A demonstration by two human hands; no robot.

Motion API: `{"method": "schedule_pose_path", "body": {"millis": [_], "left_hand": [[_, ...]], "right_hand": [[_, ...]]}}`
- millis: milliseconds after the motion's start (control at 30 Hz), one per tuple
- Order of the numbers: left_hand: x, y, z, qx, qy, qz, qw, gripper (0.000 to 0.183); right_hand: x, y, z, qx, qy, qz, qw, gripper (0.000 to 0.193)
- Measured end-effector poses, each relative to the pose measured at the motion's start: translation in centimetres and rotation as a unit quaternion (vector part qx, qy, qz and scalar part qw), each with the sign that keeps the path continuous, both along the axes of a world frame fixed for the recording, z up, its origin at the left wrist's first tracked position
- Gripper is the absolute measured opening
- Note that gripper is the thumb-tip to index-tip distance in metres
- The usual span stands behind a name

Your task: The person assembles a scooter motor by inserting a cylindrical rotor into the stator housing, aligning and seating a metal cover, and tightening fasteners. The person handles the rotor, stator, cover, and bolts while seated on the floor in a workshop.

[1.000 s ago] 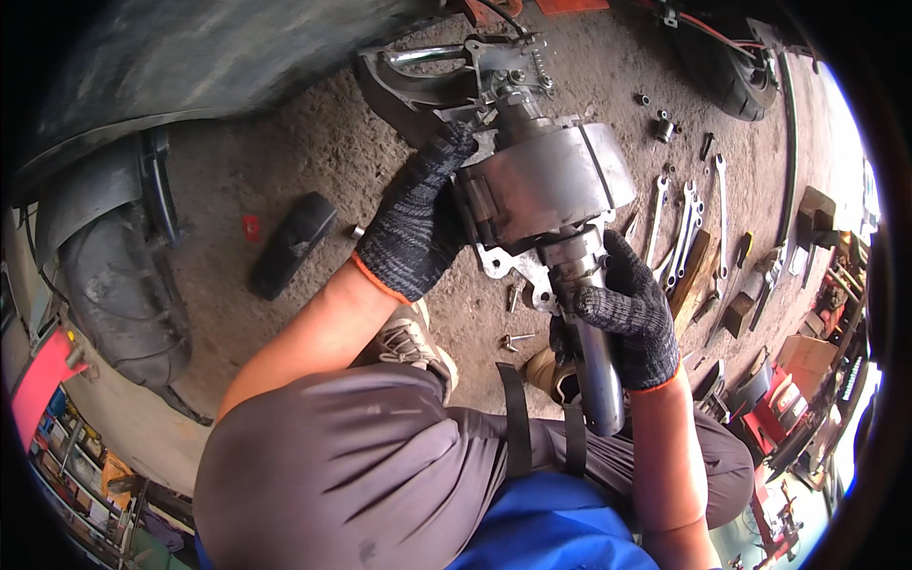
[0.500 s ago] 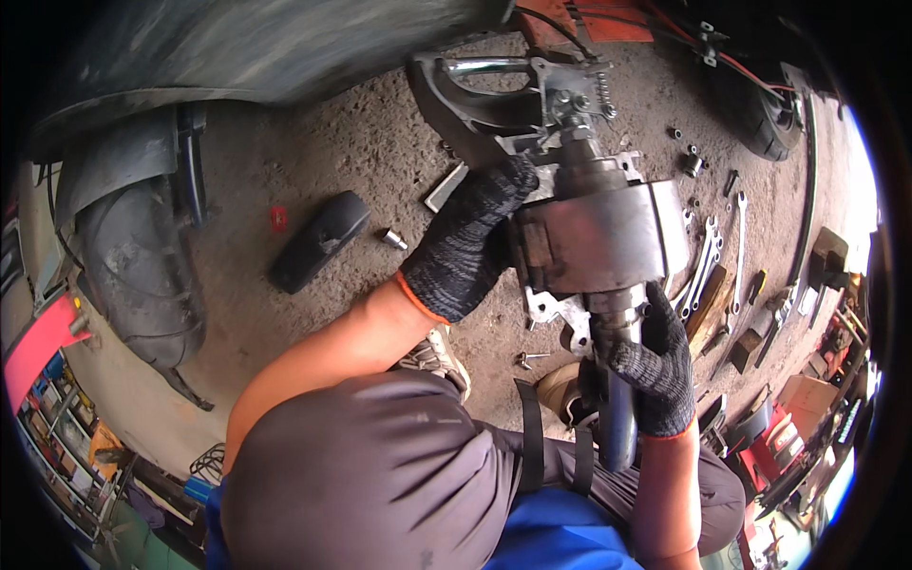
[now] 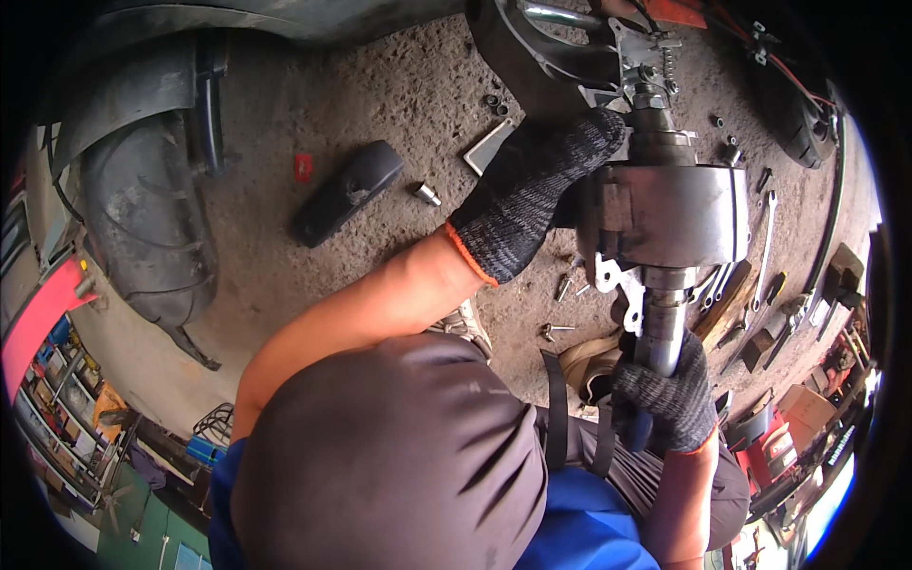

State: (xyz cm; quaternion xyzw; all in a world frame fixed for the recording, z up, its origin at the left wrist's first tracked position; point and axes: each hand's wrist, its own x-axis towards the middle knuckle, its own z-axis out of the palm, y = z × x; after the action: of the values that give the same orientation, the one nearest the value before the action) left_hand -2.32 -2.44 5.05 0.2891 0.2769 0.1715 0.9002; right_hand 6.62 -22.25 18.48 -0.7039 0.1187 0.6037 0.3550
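A heavy metal assembly with a drum-shaped body point(image 3: 674, 217) stands in front of me, its exact kind not clear. Its stepped neck point(image 3: 655, 123) points up toward a swing-arm-like bracket point(image 3: 560, 43) with a spring. My left hand point(image 3: 532, 195), in a dark knit glove with an orange cuff, grips the drum's left side; some fingers are hidden behind it. Below the drum runs a chrome shaft point(image 3: 662, 328) ending in dark blue. My right hand point(image 3: 670, 394), gloved alike, is wrapped round that lower part. A pale lug bracket point(image 3: 619, 283) juts out under the drum.
A black oblong case point(image 3: 347, 195), a socket point(image 3: 427, 194) and a small red item point(image 3: 303, 168) lie on the rough floor. Spanners point(image 3: 766, 252) and wood blocks lie at right. A worn black fender-like part point(image 3: 147, 214) is at left, a tyre point(image 3: 788, 123) at far right.
The view has shifted, and the drum now sits further right and slightly higher. My right hand has moved lower along the shaft, away from the drum. My left hand keeps its grip.
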Motion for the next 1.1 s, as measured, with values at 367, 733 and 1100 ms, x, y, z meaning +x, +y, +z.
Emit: {"method": "schedule_pose_path", "body": {"millis": [367, 733, 1100], "left_hand": [[0.0, 0.4, 0.5, -0.052, 0.007, 0.000, 0.999, 0.034], [0.1, 0.6, -0.4, -0.108, 0.015, -0.018, 0.994, 0.033], [-0.1, -0.4, -2.3, -0.261, -0.013, 0.003, 0.965, 0.037]], "right_hand": [[0.2, 0.9, 0.3, -0.034, 0.023, 0.050, 0.998, 0.026], [0.4, 0.0, -0.3, 0.001, 0.054, 0.022, 0.998, 0.026], [-0.9, 0.3, -0.6, -0.008, 0.011, 0.032, 0.999, 0.034]]}}
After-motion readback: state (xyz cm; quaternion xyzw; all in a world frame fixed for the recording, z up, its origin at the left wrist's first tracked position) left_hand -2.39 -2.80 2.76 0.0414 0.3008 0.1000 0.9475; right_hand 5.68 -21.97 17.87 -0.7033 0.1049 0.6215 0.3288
